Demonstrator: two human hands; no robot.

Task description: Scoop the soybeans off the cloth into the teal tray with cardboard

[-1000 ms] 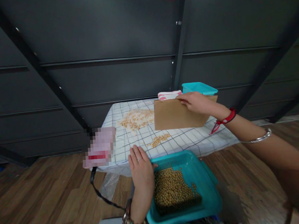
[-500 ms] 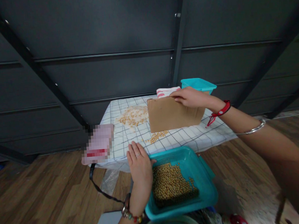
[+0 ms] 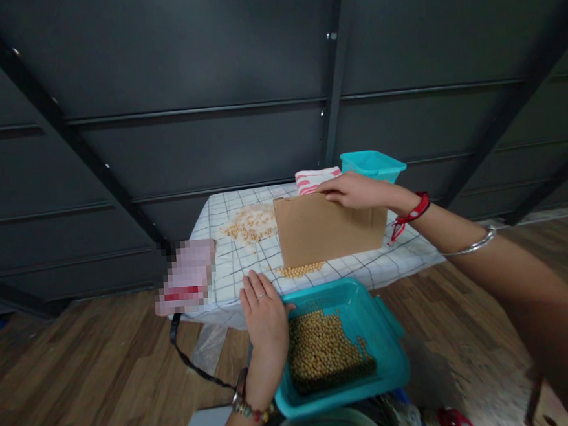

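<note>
My right hand (image 3: 355, 190) grips the top edge of a brown cardboard piece (image 3: 331, 229), which stands tilted on a checked cloth. Along its lower edge lies a row of yellow soybeans (image 3: 302, 271). My left hand (image 3: 266, 315) has its fingers straight, tips at the table's front edge, and its thumb over the rim of a teal plastic basin (image 3: 391, 361). Many soybeans (image 3: 325, 349) fill the basin's left and middle. More beans, mixed with pale flakes (image 3: 253, 223), lie to the left of the cardboard.
The checked cloth (image 3: 229, 269) covers a small table by a dark panelled wall. A second teal basin (image 3: 372, 162) and a pink-and-white striped cloth (image 3: 311, 180) sit at the back. A pink, blurred-out item (image 3: 187, 272) with a black strap lies at the left corner.
The cardboard has come nearer to the front edge, with my right hand on it. Its lower edge now hides part of the front beans. My left hand stays at the basin.
</note>
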